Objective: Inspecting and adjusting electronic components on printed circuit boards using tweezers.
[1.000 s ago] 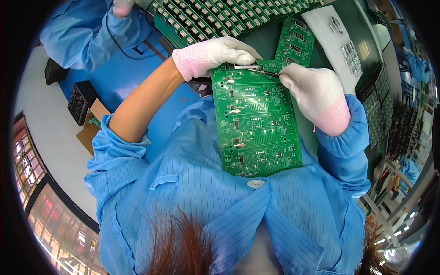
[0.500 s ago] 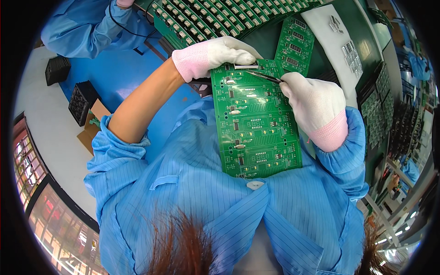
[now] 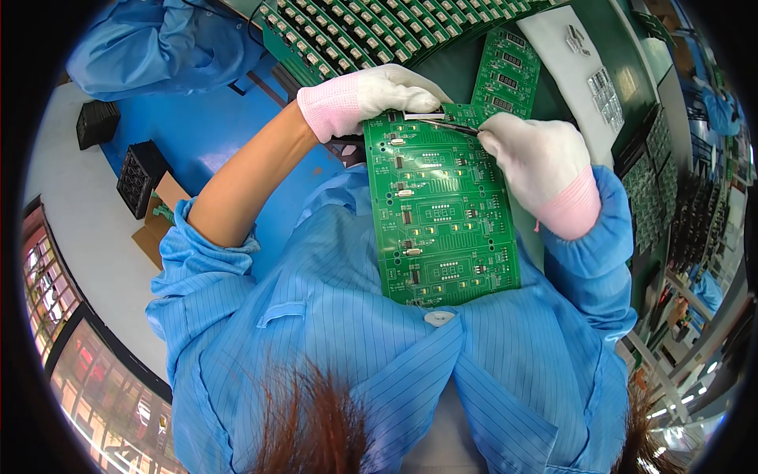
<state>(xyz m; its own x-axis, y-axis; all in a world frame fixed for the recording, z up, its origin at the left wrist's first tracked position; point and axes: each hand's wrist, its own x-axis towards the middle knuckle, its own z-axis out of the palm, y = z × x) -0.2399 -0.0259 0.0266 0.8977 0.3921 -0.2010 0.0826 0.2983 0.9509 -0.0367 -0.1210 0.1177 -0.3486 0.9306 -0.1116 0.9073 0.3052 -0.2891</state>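
A green circuit board (image 3: 441, 197) leans upright against the front of my blue smock, small parts and several printed display outlines on its face. My left hand (image 3: 392, 90), in a white glove with a pink cuff, grips its far edge, thumb bent over a small white-sided digit display (image 3: 425, 115) there. Fingers behind the board are hidden. Closed around thin dark tweezers (image 3: 455, 126), my gloved right hand (image 3: 539, 162) is at the board's far right corner. The tweezer tips reach the near side of the display; whether they touch it I cannot tell.
Beyond my hands, rows of boards with white connectors (image 3: 363, 31) cover the green table. A board with several mounted displays (image 3: 508, 71) lies right of them, beside a white sheet (image 3: 564, 55) holding small parts. Another person's blue sleeve (image 3: 166, 47) is at the far left.
My right hand and the tweezers have shifted slightly away from me and to the left, the tweezers now closer along the display's edge. My left hand and the board have hardly moved.
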